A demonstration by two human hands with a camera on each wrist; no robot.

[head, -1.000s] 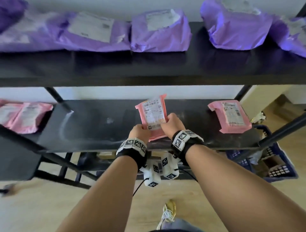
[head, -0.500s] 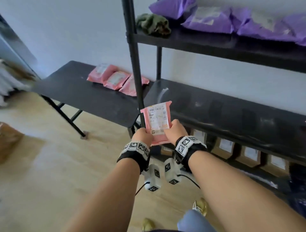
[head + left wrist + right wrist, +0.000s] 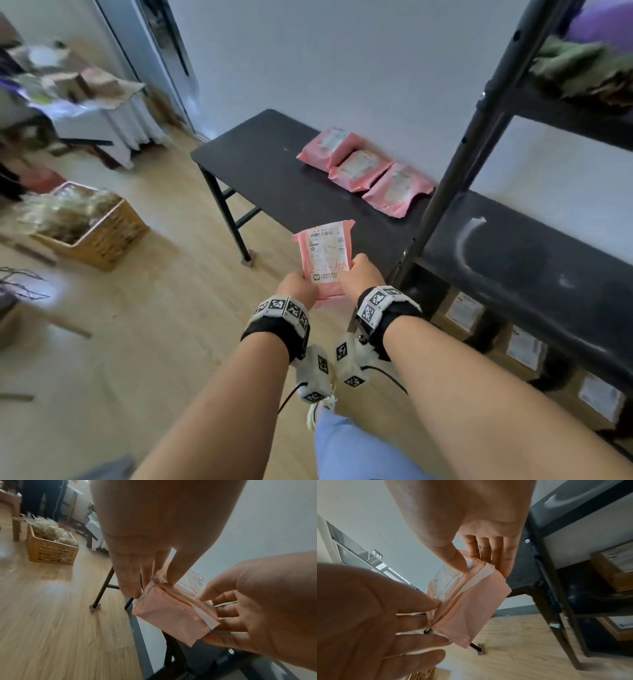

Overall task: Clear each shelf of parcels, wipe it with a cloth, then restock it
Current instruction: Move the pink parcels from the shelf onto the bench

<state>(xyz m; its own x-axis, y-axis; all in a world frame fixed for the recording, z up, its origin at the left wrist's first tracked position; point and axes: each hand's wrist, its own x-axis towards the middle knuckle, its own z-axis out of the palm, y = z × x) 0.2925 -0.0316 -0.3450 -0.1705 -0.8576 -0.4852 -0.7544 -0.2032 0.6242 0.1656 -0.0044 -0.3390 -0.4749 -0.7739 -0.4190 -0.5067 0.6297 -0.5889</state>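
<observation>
A pink parcel (image 3: 324,255) with a white label is held in the air by both hands, above the floor and in front of the black side table (image 3: 270,164). My left hand (image 3: 297,283) pinches its left lower edge, thumb on top and fingers beneath. My right hand (image 3: 359,274) pinches the right lower edge the same way. The wrist views show the pink parcel (image 3: 171,614) (image 3: 469,605) from below, gripped at both ends. Three more pink parcels (image 3: 363,169) lie in a row on the side table by the wall. The black middle shelf (image 3: 534,260) at right is bare and streaked.
A black rack post (image 3: 459,171) stands right of the parcel. A green cloth (image 3: 579,65) and purple parcels (image 3: 603,20) lie on the upper shelf. Cardboard boxes (image 3: 524,346) sit under the middle shelf. An orange basket (image 3: 89,226) stands on the wooden floor at left.
The view has swung left from the rack to the side table. Both hands have carried the pink parcel off the middle shelf and leftwards, still holding it.
</observation>
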